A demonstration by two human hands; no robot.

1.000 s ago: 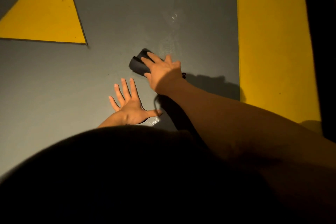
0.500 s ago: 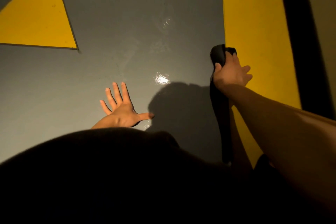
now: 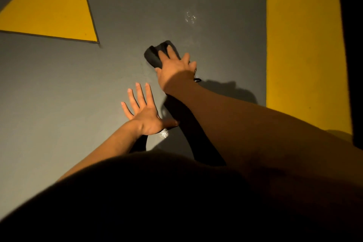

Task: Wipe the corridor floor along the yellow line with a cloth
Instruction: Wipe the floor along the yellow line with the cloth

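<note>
**Soft dark cloth pressed flat under the right hand, mid-floor**

The cloth (image 3: 155,55) lies on the grey floor (image 3: 59,94), out in the middle of the corridor and well apart from the yellow line (image 3: 302,45) on the right. The right hand (image 3: 174,67) rests on top of it with fingers stretched forward and spread, pressing down rather than curling round it; the far end of the cloth bulges out in a rounded fold beyond the fingertips. The left hand (image 3: 145,114) is planted flat on the floor nearer the body, fingers straight and splayed, holding nothing and seemingly bracing the person's weight.

The cloth looks soft, light and limp, bunched into a thick pad. It probably slides easily under a flat palm, and the wet-looking glints on the floor (image 3: 190,17) suggest a slick surface. The risk is that it rolls or unfolds at its loose front edge when pushed. The best hold seems to be broad palm pressure over its middle, with fingertips pinning the leading fold. A yellow triangle (image 3: 53,6) is painted on the floor to the far left.
</note>
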